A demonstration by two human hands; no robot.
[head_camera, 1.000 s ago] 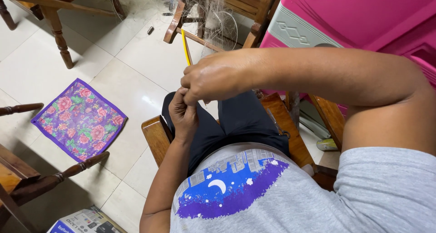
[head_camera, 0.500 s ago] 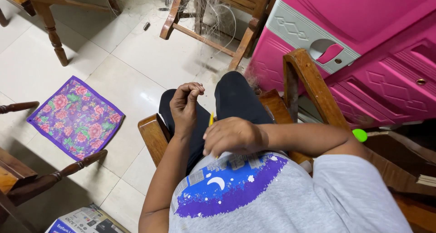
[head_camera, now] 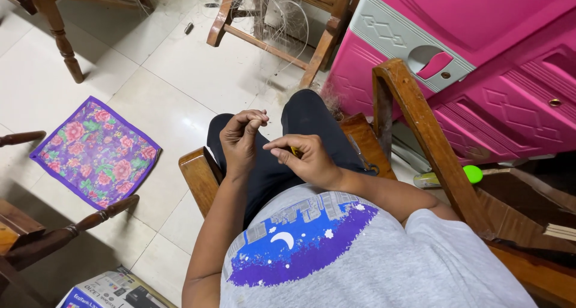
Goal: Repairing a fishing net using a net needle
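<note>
Left hand: the left hand [head_camera: 240,141] is raised over the lap, fingertips pinched together on something too fine to make out — perhaps a thread.
Right hand: the right hand [head_camera: 306,158] is curled shut around a thin yellow stick [head_camera: 294,151], of which only a short bit shows at the fingers; the forefinger points toward the left hand.
Progress: both hands meet close together above the dark trousers [head_camera: 300,134]; what is finished and what remains cannot be told.
Seat: a wooden chair [head_camera: 198,176], its armrest just left of the knee.
Around: a purple flowered cloth [head_camera: 96,152] on the tile floor, a pink plastic cabinet [head_camera: 480,74] to the right, another chair draped with tangled thread [head_camera: 270,14] ahead — nothing between the hands.
</note>
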